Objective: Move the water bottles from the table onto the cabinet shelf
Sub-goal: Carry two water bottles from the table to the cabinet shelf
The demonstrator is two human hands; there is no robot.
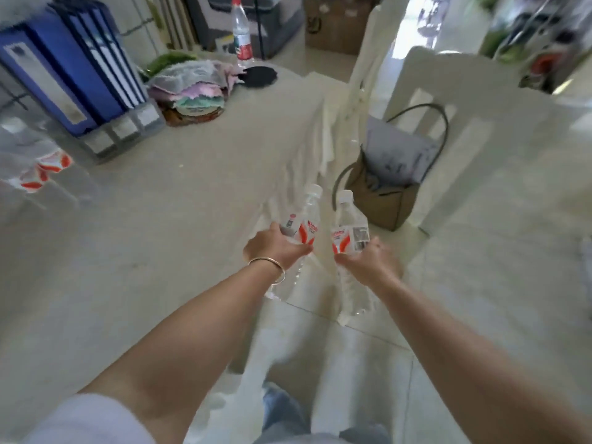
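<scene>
My left hand grips a clear water bottle with a white cap and red-and-white label, held just past the right edge of the table. My right hand grips a second, like bottle beside it, over the floor. Both bottles point away from me, caps forward. More wrapped bottles with red labels lie blurred at the table's left edge. A taller bottle with a red cap stands at the table's far end. No cabinet shelf can be made out.
Blue binders in a grey holder and a stack of coloured cloths sit at the back of the table. A brown handbag rests on a white chair to the right. Pale tiled floor lies below.
</scene>
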